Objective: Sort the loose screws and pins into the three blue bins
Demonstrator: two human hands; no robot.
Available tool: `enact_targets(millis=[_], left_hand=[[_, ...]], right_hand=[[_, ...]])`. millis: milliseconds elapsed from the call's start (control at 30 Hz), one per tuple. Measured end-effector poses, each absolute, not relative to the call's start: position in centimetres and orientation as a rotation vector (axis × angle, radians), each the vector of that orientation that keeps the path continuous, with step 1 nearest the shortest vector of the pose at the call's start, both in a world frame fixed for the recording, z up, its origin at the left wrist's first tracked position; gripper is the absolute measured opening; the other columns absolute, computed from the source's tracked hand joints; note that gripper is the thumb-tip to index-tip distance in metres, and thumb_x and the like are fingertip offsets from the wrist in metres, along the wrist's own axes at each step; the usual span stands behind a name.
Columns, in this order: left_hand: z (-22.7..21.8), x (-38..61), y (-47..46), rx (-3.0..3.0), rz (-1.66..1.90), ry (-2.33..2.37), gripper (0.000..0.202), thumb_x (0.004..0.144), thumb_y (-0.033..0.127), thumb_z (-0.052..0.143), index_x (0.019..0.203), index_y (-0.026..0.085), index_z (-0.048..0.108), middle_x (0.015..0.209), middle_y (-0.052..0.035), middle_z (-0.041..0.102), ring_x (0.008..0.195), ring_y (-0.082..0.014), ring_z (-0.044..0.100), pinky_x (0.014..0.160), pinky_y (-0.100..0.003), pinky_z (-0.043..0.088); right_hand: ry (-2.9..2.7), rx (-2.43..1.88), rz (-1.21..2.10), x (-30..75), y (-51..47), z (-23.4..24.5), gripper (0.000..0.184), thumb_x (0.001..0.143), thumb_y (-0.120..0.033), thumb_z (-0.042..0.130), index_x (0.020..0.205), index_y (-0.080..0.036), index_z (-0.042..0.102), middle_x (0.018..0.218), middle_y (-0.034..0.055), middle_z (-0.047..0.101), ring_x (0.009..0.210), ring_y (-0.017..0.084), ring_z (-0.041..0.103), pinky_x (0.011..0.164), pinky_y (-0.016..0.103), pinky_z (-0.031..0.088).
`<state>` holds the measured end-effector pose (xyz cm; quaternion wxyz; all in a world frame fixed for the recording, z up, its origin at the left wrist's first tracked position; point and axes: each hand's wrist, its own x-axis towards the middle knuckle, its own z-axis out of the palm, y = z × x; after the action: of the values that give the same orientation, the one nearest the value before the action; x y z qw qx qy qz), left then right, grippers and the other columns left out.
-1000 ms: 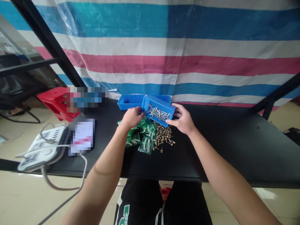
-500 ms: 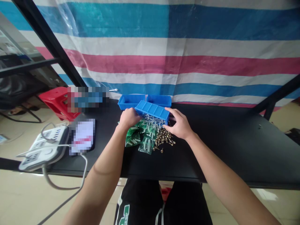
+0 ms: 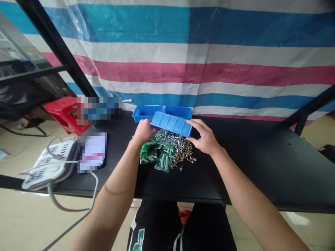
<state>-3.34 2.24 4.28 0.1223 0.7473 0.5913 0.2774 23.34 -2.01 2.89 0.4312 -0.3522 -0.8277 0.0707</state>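
Observation:
My left hand [image 3: 144, 130] and my right hand [image 3: 205, 136] grip the two ends of a blue plastic bin [image 3: 171, 123], held upside down above the black table [image 3: 251, 164]. Silver nails [image 3: 171, 138] lie in a heap just below the bin. They rest on several green packets of white plugs [image 3: 157, 155] and beside a pile of brass-coloured screws [image 3: 185, 155]. Both hands are closed on the bin's edges.
Two more blue bins [image 3: 146, 113] [image 3: 178, 111] stand at the table's back edge against a striped tarp. A white power strip [image 3: 48, 164] with cable and a blurred card [image 3: 92, 152] lie at the left. A red stool [image 3: 65, 112] stands beyond.
The bin was tipped from upright with nails inside to upside down. The silver nails have fallen out onto the packets and screws below it.

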Motion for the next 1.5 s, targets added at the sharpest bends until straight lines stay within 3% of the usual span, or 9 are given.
enact_targets(millis=[167,400,533,633,800,933,1233,1500], left_hand=[[4.6,-3.5,1.9,2.294,0.916,1.665,0.016,0.069,0.027,0.054,0.060,0.015,0.060,0.065,-0.0030,0.066,0.070,-0.0185,0.061,0.064,-0.026,0.044],[4.3,-3.7,2.2,2.271,0.966,1.621,0.013,0.067,0.023,0.054,0.066,0.014,0.063,0.069,-0.0030,0.068,0.070,-0.0177,0.062,0.066,-0.026,0.047],[4.0,-3.7,2.4,2.199,1.029,1.559,0.026,0.065,0.018,0.053,0.085,0.016,0.069,0.083,-0.0038,0.072,0.077,-0.0170,0.065,0.074,-0.027,0.050],[4.0,-3.6,2.4,2.182,1.011,1.589,0.028,0.066,0.018,0.053,0.087,0.017,0.070,0.085,-0.0044,0.073,0.080,-0.0180,0.066,0.077,-0.028,0.051],[4.1,-3.5,2.4,2.205,0.971,1.607,0.027,0.068,0.020,0.052,0.086,0.017,0.071,0.085,-0.0045,0.073,0.081,-0.0186,0.067,0.078,-0.029,0.052],[4.0,-3.4,2.4,2.229,0.915,1.596,0.027,0.068,0.021,0.051,0.086,0.017,0.071,0.086,-0.0043,0.073,0.081,-0.0190,0.067,0.079,-0.029,0.051],[3.6,-3.7,2.6,2.322,0.765,1.595,0.029,0.071,0.024,0.051,0.091,0.017,0.071,0.091,-0.0062,0.074,0.085,-0.0219,0.068,0.081,-0.032,0.051],[3.5,-3.6,2.7,2.336,0.726,1.604,0.029,0.072,0.024,0.050,0.091,0.017,0.071,0.091,-0.0064,0.074,0.087,-0.0224,0.068,0.080,-0.032,0.051]], right_hand=[[-2.029,-0.875,0.141,23.7,-1.9,3.0,0.060,0.078,-0.014,0.061,0.133,-0.033,0.048,0.131,0.0046,0.053,0.123,0.028,0.050,0.107,0.050,0.043],[-1.912,-0.814,0.180,23.5,-1.7,2.6,0.059,0.075,-0.016,0.065,0.130,-0.032,0.050,0.129,0.0057,0.054,0.122,0.028,0.051,0.106,0.049,0.042],[-1.621,-0.869,0.440,23.8,-0.8,2.5,0.073,0.068,-0.027,0.073,0.134,-0.026,0.043,0.130,0.0103,0.053,0.118,0.030,0.053,0.098,0.049,0.048],[-1.341,-0.890,0.654,25.0,0.4,2.6,0.083,0.061,-0.030,0.077,0.134,-0.027,0.036,0.122,0.0102,0.058,0.110,0.027,0.058,0.090,0.047,0.051],[-0.868,-0.886,0.897,28.5,2.1,2.5,0.059,0.058,-0.029,0.076,0.110,-0.029,0.047,0.101,0.0012,0.063,0.093,0.020,0.063,0.075,0.041,0.053],[-0.610,-0.992,1.040,30.9,2.9,1.9,0.035,0.063,-0.031,0.070,0.093,-0.025,0.052,0.092,0.0012,0.064,0.085,0.019,0.064,0.069,0.037,0.053],[-0.334,-1.298,1.076,32.9,3.6,1.2,0.023,0.067,-0.032,0.063,0.084,-0.020,0.053,0.073,0.0017,0.063,0.064,0.016,0.062,0.052,0.028,0.049],[-0.404,-1.514,0.927,33.0,3.6,1.2,0.022,0.066,-0.033,0.068,0.078,-0.018,0.056,0.060,-0.0001,0.059,0.052,0.015,0.059,0.043,0.026,0.048]])
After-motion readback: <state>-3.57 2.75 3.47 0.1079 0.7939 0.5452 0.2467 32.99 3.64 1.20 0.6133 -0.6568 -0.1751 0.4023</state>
